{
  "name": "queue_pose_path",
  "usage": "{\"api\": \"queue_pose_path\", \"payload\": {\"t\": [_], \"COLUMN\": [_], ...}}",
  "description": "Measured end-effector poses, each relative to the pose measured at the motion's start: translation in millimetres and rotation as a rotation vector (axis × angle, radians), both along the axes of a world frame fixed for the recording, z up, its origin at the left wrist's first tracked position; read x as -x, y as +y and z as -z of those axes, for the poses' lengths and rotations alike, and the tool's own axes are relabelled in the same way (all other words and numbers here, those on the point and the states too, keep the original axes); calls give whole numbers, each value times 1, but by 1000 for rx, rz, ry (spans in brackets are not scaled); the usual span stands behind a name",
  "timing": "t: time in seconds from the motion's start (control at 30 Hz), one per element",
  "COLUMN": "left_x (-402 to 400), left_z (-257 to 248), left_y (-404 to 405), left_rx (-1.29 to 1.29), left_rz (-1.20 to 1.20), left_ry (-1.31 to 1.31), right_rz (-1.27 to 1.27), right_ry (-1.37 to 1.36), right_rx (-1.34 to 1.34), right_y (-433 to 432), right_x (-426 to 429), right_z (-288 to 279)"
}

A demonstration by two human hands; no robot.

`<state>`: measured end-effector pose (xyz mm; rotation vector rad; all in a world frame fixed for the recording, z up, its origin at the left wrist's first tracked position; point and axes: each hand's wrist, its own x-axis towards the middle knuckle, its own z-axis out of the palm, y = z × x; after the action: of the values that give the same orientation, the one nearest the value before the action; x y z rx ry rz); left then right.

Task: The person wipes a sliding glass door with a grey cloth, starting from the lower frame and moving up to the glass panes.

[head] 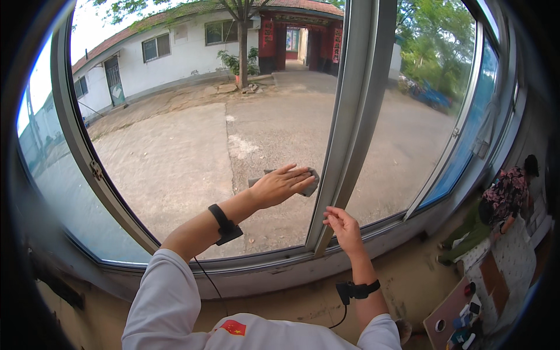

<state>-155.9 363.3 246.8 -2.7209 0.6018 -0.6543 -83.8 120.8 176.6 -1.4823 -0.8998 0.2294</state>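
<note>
My left hand [282,186] lies flat, palm towards the window pane [183,144], with its fingers over a folded grey cloth [311,183]. Parts of the cloth show beyond the fingertips and behind the hand. The cloth is close to the metal window frame [334,175]. Lower and to the right, my right hand [343,223] is raised beside that upright frame, its thumb and fingers loosely bent. Nothing shows in it; whether its fingertips touch the frame cannot be told. Both wrists wear black bands with small devices.
The windowsill [280,280] runs below the panes. At the far right a person [503,201] bends over a covered surface [509,258]. Near them stands a table [442,306] with several small items. A thin cable hangs near my left arm. A paved yard lies outside.
</note>
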Motion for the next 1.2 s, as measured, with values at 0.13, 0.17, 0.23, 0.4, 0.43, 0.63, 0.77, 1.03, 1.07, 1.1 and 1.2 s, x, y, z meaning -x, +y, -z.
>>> {"api": "queue_pose_path", "payload": {"t": [0.13,0.17,0.23,0.4,0.43,0.63,0.77,1.03,1.07,1.1,1.2], "left_x": [26,35,46,96,111,241,323,415,420,423,421], "left_z": [26,29,40,35,28,38,78,115,121,129,144], "left_y": [-17,-22,-21,-10,-7,50,72,91,95,97,103], "left_rx": [292,372,416,648,700,811,919,972,1019,1030,1085], "left_rz": [8,12,17,89,87,-221,-428,-874,-945,-937,-972], "left_ry": [-39,-41,-75,-35,53,-33,-162,-552,-631,-640,-630], "right_rz": [-177,-221,-237,-306,-306,232,405,791,772,751,573], "right_ry": [368,444,535,636,596,-219,-559,-991,-1061,-1139,-1402], "right_rx": [-103,-145,-231,-235,-268,-459,-645,-545,-490,-436,-292], "right_y": [56,65,83,110,113,97,101,189,196,200,201], "right_x": [28,33,43,47,48,7,-15,-14,-6,3,24], "right_z": [-17,-19,-17,-12,-13,-88,-157,-182,-167,-153,-98]}}
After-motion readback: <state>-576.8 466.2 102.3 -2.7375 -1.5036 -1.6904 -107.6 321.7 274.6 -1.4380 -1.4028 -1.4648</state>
